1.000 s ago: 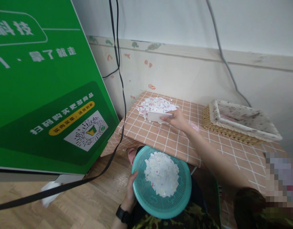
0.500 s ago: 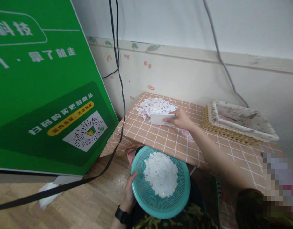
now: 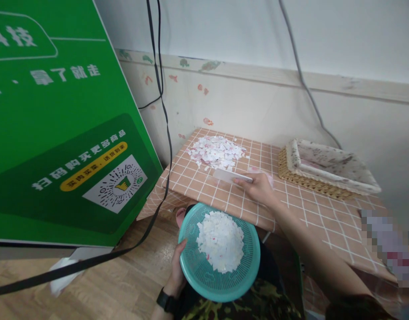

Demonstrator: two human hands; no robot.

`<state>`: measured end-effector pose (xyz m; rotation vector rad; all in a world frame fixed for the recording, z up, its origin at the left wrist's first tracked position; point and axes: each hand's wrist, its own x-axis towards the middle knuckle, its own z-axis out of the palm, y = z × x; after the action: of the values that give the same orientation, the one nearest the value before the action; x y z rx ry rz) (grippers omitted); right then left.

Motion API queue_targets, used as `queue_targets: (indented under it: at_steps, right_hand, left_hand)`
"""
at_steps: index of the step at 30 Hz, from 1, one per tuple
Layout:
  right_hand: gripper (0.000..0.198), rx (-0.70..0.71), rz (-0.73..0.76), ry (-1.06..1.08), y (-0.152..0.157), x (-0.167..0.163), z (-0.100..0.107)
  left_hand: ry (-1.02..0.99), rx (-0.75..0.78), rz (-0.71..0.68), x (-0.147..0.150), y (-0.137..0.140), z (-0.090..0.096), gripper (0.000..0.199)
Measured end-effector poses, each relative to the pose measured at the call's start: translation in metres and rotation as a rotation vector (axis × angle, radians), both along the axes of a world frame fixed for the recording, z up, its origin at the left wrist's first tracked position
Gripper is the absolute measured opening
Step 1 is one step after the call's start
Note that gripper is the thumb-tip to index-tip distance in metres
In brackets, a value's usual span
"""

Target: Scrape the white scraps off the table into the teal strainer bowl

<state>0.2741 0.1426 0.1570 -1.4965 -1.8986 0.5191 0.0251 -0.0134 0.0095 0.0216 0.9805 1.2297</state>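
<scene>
Wicker tray [image 3: 327, 171] — green signboard [image 3: 64, 124] — black cables [image 3: 161, 89]

A teal, finely meshed basket [image 3: 204, 275], heaped with white paper scraps flecked red [image 3: 220, 241], is gripped by the left hand [image 3: 176, 269], at whose wrist a black watch [image 3: 165, 301] is worn. Beyond the right hand [image 3: 260, 188], by which a white card [image 3: 231, 176] is held, white and pink scraps [image 3: 216, 152] are spread on a terracotta cloth gridded in white [image 3: 311, 209]. To its right a tan wicker tray lined with floral white fabric [image 3: 327, 171] is seen.
</scene>
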Motion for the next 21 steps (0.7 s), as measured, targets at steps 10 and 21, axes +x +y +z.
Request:
queue_targets:
  at_steps: [10,21]
  right_hand:
    - [0.031,0.114,0.042,-0.072,-0.015,-0.01,0.0]
    - [0.043,0.346,0.3,-0.555,-0.044,-0.12,-0.021]
  left_hand:
    - [0.068,0.016,0.018,-0.005,0.0,-0.002,0.031]
    - [0.104,-0.044,0.121,-0.012,0.006,0.002,0.025]
